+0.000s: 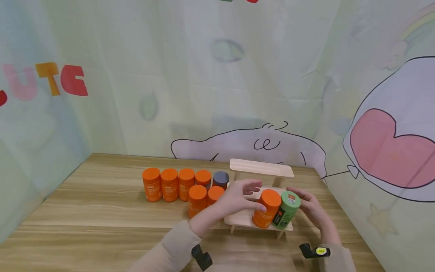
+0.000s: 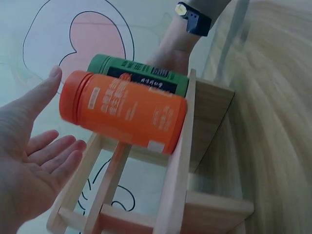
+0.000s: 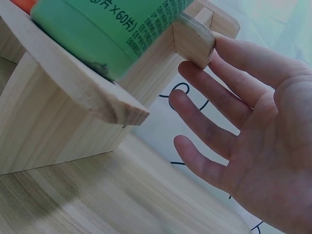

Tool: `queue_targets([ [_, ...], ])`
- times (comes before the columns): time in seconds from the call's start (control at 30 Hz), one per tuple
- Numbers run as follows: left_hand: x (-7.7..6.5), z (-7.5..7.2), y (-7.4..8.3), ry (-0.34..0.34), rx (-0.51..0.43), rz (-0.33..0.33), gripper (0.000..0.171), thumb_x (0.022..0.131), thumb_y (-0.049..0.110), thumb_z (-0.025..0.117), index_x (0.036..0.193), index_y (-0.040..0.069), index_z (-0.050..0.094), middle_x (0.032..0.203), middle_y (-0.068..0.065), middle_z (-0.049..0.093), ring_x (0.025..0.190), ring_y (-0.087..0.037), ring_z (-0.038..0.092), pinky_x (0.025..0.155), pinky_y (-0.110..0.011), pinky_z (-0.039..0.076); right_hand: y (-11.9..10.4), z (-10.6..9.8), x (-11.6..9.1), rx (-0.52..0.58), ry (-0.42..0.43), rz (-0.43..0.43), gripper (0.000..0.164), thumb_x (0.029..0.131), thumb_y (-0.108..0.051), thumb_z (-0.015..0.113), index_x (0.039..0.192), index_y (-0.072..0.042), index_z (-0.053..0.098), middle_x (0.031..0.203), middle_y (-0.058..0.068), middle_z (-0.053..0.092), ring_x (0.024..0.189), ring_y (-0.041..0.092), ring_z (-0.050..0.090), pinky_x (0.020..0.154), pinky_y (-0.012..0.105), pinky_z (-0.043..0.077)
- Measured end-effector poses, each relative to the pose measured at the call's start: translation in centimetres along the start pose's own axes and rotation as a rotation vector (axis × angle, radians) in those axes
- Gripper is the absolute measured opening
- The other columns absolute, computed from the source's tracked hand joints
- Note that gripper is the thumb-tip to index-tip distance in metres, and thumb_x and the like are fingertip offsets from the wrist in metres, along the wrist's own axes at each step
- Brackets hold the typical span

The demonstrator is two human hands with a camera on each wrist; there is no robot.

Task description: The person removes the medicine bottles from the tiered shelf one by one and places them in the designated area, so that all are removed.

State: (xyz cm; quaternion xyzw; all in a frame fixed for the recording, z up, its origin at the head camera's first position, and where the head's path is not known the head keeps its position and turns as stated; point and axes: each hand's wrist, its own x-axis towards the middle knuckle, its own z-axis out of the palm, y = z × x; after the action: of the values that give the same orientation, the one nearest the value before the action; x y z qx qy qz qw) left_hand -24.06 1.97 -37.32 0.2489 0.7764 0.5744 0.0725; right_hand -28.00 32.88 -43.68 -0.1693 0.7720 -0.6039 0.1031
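Note:
An orange-lidded orange jar (image 1: 267, 209) and a green jar (image 1: 287, 210) stand side by side on the front step of a small wooden tiered rack (image 1: 261, 166). My left hand (image 1: 239, 196) is just left of the orange jar, thumb and fingers extended. In the left wrist view a gap shows between that hand (image 2: 34, 161) and the orange jar (image 2: 126, 112). To the right of the green jar is my right hand (image 1: 310, 207). The right wrist view shows its spread fingers (image 3: 209, 129) beside the rack, with fingertips at the end of a wooden step (image 3: 195, 44).
Several orange jars (image 1: 170, 185) stand in a row left of the rack, with a dark-lidded jar (image 1: 221, 179) at the row's right end. Two more orange jars (image 1: 197, 200) stand in front. A printed curtain (image 1: 136, 94) hangs behind the wooden table (image 1: 102, 211).

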Motion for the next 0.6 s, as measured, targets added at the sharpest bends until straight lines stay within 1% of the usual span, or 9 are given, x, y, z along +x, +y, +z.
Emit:
queue_targets([
  [0.07, 0.1, 0.6, 0.0, -0.007, 0.003, -0.010, 0.065, 0.078, 0.020, 0.084, 0.136, 0.010, 0.057, 0.135, -0.007, 0.061, 0.121, -0.021, 0.061, 0.103, -0.034, 0.049, 0.0, 0.0, 0.0, -0.005, 0.005, 0.002, 0.034, 0.103, -0.017, 0.044, 0.130, -0.029, 0.062, 0.119, -0.028, 0.061, 0.113, -0.006, 0.055, 0.100, 0.032, 0.036],
  [0.17, 0.3, 1.4, -0.1, -0.013, -0.003, -0.022, 0.066, 0.078, 0.021, 0.084, 0.137, 0.010, 0.056, 0.132, -0.005, 0.063, 0.118, -0.019, 0.062, 0.101, -0.031, 0.051, 0.0, 0.0, -0.1, -0.010, 0.014, 0.007, 0.034, 0.103, -0.018, 0.045, 0.132, -0.025, 0.061, 0.119, -0.028, 0.061, 0.113, -0.006, 0.054, 0.106, 0.045, 0.034],
  [0.23, 0.4, 1.8, -0.2, -0.016, -0.021, -0.031, 0.066, 0.078, 0.021, 0.084, 0.137, 0.010, 0.056, 0.130, -0.004, 0.065, 0.115, -0.016, 0.064, 0.098, -0.029, 0.052, -0.1, 0.1, -0.1, -0.005, 0.016, 0.010, 0.035, 0.103, -0.018, 0.045, 0.134, -0.022, 0.060, 0.119, -0.029, 0.060, 0.113, -0.007, 0.054, 0.110, 0.057, 0.030],
  [0.3, 0.5, 2.1, -0.3, -0.011, -0.032, -0.033, 0.065, 0.079, 0.020, 0.083, 0.137, 0.010, 0.056, 0.127, -0.004, 0.066, 0.111, -0.015, 0.065, 0.095, -0.027, 0.053, -0.1, 0.2, -0.2, 0.005, 0.015, 0.012, 0.035, 0.103, -0.018, 0.045, 0.135, -0.020, 0.059, 0.119, -0.029, 0.060, 0.113, -0.008, 0.053, 0.111, 0.067, 0.023],
  [0.37, 0.5, 2.3, -0.4, -0.003, -0.039, -0.028, 0.063, 0.079, 0.019, 0.083, 0.136, 0.010, 0.057, 0.125, -0.004, 0.067, 0.108, -0.014, 0.065, 0.093, -0.026, 0.054, -0.1, 0.3, -0.1, 0.012, 0.016, 0.013, 0.036, 0.103, -0.017, 0.044, 0.136, -0.019, 0.059, 0.119, -0.029, 0.060, 0.112, -0.008, 0.053, 0.111, 0.071, 0.018],
  [0.43, 0.5, 2.4, -0.4, 0.009, -0.036, -0.022, 0.062, 0.079, 0.019, 0.082, 0.135, 0.010, 0.058, 0.125, -0.004, 0.068, 0.107, -0.014, 0.066, 0.092, -0.026, 0.055, -0.1, 0.3, -0.1, 0.012, 0.016, 0.012, 0.035, 0.103, -0.017, 0.044, 0.135, -0.020, 0.059, 0.119, -0.029, 0.060, 0.112, -0.008, 0.053, 0.111, 0.071, 0.018],
  [0.5, 0.5, 2.4, -0.5, 0.020, -0.037, -0.019, 0.060, 0.079, 0.019, 0.082, 0.135, 0.011, 0.059, 0.124, -0.004, 0.068, 0.107, -0.015, 0.067, 0.091, -0.026, 0.055, -0.1, 0.2, -0.1, 0.003, 0.017, 0.009, 0.035, 0.103, -0.017, 0.044, 0.135, -0.020, 0.059, 0.119, -0.029, 0.061, 0.112, -0.008, 0.054, 0.111, 0.067, 0.021],
  [0.6, 0.4, 2.5, -0.6, 0.037, -0.058, -0.027, 0.060, 0.079, 0.018, 0.083, 0.133, 0.011, 0.061, 0.124, -0.004, 0.068, 0.106, -0.015, 0.067, 0.091, -0.027, 0.055, 0.0, 0.2, -0.1, -0.013, 0.015, 0.002, 0.035, 0.103, -0.017, 0.044, 0.135, -0.020, 0.060, 0.119, -0.028, 0.061, 0.113, -0.007, 0.054, 0.109, 0.052, 0.032],
])
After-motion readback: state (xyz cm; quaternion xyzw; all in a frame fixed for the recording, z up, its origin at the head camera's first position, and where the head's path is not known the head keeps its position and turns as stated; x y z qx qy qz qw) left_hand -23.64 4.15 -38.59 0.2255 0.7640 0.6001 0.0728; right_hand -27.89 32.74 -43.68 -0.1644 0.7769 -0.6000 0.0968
